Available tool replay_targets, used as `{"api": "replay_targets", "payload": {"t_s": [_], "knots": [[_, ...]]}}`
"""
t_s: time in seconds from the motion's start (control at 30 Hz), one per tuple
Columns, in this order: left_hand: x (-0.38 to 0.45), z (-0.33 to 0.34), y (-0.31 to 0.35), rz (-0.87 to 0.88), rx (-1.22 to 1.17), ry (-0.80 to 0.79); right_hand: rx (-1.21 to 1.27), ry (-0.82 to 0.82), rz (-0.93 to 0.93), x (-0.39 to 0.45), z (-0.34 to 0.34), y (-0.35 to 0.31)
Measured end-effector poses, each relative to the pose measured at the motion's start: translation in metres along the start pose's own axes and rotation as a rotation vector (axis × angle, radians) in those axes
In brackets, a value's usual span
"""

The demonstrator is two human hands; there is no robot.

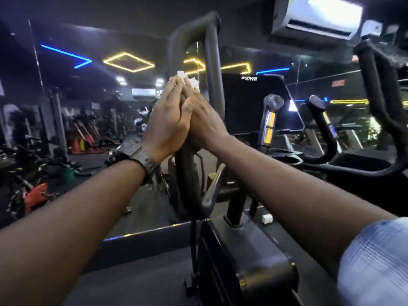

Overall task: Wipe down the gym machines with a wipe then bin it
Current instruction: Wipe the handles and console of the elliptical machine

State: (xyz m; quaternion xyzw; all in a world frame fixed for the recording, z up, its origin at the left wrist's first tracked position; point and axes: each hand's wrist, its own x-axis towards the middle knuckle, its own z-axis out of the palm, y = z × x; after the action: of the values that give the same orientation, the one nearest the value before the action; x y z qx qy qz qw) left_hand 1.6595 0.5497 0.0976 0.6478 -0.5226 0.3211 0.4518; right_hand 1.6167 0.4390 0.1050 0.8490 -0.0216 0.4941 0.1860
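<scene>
Two hands meet palm to palm around the upright black handle bar (189,173) of a gym machine at the centre of the head view, the left hand (167,120) coming in from 8 o'clock and the right hand (204,122) from 4 o'clock. Their fingers lie nearly straight and pressed together, pointing toward 12 o'clock, and a crumpled white wipe (186,79) is sandwiched between the fingertips, its ragged edge poking out just above them. The wipe sits against the bar, though how much of the bar it covers is hidden by the hands. Neither hand curls into a fist; both press flat on the wipe and the bar between them. A dark wristwatch (132,155) wraps the left wrist, and a pale checked sleeve (375,257) shows at 4 o'clock on the right arm. The handle bar loops up to a rounded top (198,25) at 12 o'clock. At 2 o'clock stands a dark console screen (258,102), with two shorter grips bearing yellow panels (270,120) beside it. A white air conditioner (318,16) hangs at 1 o'clock. At 10 o'clock a mirror (88,96) shows blue and yellow ceiling light strips and rows of equipment.
</scene>
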Motion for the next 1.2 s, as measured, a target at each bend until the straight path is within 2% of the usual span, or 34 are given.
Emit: {"api": "replay_targets", "payload": {"t_s": [0.07, 0.1, 0.17, 0.27, 0.3, 0.33, 0.4, 0.6, 0.67, 0.73, 0.9, 1.1, 1.2], "knots": [[0.019, -0.001, 0.004, 0.008, 0.007, 0.017, 0.043, -0.041, 0.055, 0.004, 0.002, -0.003], [0.025, -0.002, 0.005, 0.018, 0.020, 0.019, 0.007, 0.000, -0.013, 0.002, 0.012, -0.003], [0.033, -0.004, 0.005, 0.023, 0.027, 0.008, -0.081, -0.050, -0.157, -0.002, 0.016, 0.006], [0.046, -0.002, 0.001, 0.041, 0.024, -0.009, -0.009, -0.067, -0.077, 0.014, 0.007, 0.032], [0.050, -0.001, 0.001, 0.052, 0.013, -0.010, -0.007, 0.035, -0.069, 0.022, 0.002, 0.035], [0.056, 0.000, 0.001, 0.064, 0.007, -0.001, -0.098, 0.027, -0.085, 0.030, -0.001, 0.040], [0.067, 0.003, 0.001, 0.061, 0.004, 0.033, -0.095, 0.062, -0.047, 0.043, -0.008, 0.041], [0.100, -0.001, -0.003, -0.071, -0.018, 0.165, 0.003, 0.140, -0.314, 0.097, -0.019, 0.053], [0.114, -0.003, -0.006, -0.068, -0.023, 0.172, -0.135, 0.103, -0.338, 0.121, -0.025, 0.065], [0.125, -0.005, -0.005, -0.045, 0.007, 0.157, -0.243, 0.034, -0.190, 0.144, -0.027, 0.091], [0.152, -0.002, 0.005, -0.043, 0.179, 0.063, 0.124, 0.156, 0.158, 0.162, -0.032, 0.154], [0.184, 0.001, 0.016, 0.005, 0.426, -0.030, 0.257, 0.374, 0.232, 0.120, -0.013, 0.155], [0.191, 0.003, 0.015, 0.017, 0.437, -0.050, 0.352, 0.394, 0.341, 0.092, -0.005, 0.135]]}}
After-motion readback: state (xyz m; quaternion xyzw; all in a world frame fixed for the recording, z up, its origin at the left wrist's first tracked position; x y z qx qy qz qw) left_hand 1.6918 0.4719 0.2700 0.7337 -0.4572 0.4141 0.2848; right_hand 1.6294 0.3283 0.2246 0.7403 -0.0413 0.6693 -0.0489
